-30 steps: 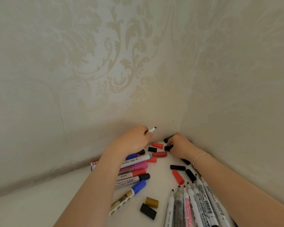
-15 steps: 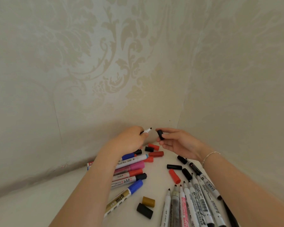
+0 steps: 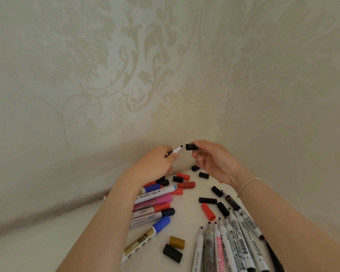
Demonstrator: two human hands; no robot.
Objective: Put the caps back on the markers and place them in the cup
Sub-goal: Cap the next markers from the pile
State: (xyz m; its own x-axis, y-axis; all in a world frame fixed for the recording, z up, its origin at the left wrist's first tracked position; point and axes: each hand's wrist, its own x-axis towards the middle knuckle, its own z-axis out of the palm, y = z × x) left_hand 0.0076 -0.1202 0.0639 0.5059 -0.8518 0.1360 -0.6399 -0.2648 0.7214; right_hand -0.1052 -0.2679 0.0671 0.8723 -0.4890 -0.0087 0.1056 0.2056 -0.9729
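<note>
My left hand (image 3: 155,163) grips an uncapped white marker (image 3: 176,150), its dark tip pointing right. My right hand (image 3: 214,160) pinches a black cap (image 3: 190,147) just right of that tip, with a small gap between them. Both are raised above the white table (image 3: 47,246) near the wall corner. Capped markers (image 3: 155,201) lie in a pile under my left forearm. Several uncapped markers (image 3: 224,246) lie in a row at the bottom right. No cup is in view.
Loose black caps (image 3: 207,200) and red caps (image 3: 208,212) are scattered between the two groups of markers. A gold cap (image 3: 177,242) and a larger black cap (image 3: 172,253) lie near the front. Patterned walls (image 3: 126,75) close the table in behind and at the right.
My right hand picked a black cap off the table by the corner and lifted it up toward the marker tip. My left hand rose slightly with the marker.
</note>
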